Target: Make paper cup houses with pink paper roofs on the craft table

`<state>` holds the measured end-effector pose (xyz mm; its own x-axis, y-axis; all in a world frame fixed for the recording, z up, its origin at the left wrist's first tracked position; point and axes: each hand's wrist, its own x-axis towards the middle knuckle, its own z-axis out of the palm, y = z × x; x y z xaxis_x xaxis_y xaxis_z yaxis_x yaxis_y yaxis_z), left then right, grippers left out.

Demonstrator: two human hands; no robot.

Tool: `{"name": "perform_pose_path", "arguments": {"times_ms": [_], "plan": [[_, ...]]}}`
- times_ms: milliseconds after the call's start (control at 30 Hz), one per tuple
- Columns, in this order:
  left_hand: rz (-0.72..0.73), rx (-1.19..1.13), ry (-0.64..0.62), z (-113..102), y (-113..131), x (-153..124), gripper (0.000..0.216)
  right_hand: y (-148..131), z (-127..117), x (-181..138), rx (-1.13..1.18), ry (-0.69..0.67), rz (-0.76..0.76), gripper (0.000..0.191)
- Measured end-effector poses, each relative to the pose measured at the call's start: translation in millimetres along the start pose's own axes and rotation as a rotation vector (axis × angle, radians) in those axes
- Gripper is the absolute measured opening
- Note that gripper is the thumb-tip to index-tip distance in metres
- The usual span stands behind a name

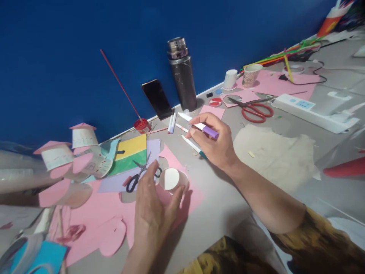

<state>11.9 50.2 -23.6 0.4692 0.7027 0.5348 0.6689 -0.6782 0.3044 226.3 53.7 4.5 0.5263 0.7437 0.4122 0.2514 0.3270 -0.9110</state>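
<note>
My right hand [215, 142] pinches a white marker with a purple cap [201, 126] above the grey table. A second marker with a green tip [194, 147] lies just under that hand. My left hand [152, 207] rests on pink paper [94, 213] with fingers curled round the side of an upturned white paper cup [172, 179]. Black-handled scissors [138, 175] lie just beyond my left fingertips, on a lilac sheet.
A steel flask [181, 74] and a dark phone [157, 99] lean at the blue wall. Red paint pot with a stick [142, 124], red-handled scissors [255, 109], paper cups [251, 74], a white power strip [308, 108], and paper-cup houses with pink roofs [68, 152] at left.
</note>
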Motion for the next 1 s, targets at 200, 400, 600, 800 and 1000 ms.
{"name": "perform_pose_path", "arguments": {"times_ms": [200, 400, 600, 800, 1000], "plan": [[-0.012, 0.081, -0.020, 0.7, 2.4, -2.2, 0.051, 0.0, 0.3, -0.1, 0.001, -0.018, -0.035, 0.015], [-0.064, 0.069, -0.040, -2.5, 8.6, -2.5, 0.047, 2.3, 1.1, 0.1, 0.028, -0.012, -0.054, 0.015], [-0.029, 0.066, -0.037, -4.6, 9.3, -2.4, 0.047, 1.4, 1.8, -0.5, -0.012, -0.031, -0.051, 0.013], [-0.052, 0.059, -0.071, -4.5, 9.1, -2.6, 0.048, 1.1, 1.6, -0.9, -0.026, -0.037, -0.058, 0.013], [-0.072, 0.046, -0.096, -2.5, 8.3, -1.9, 0.047, 1.2, 1.5, -0.6, -0.019, -0.039, -0.051, 0.014]]}}
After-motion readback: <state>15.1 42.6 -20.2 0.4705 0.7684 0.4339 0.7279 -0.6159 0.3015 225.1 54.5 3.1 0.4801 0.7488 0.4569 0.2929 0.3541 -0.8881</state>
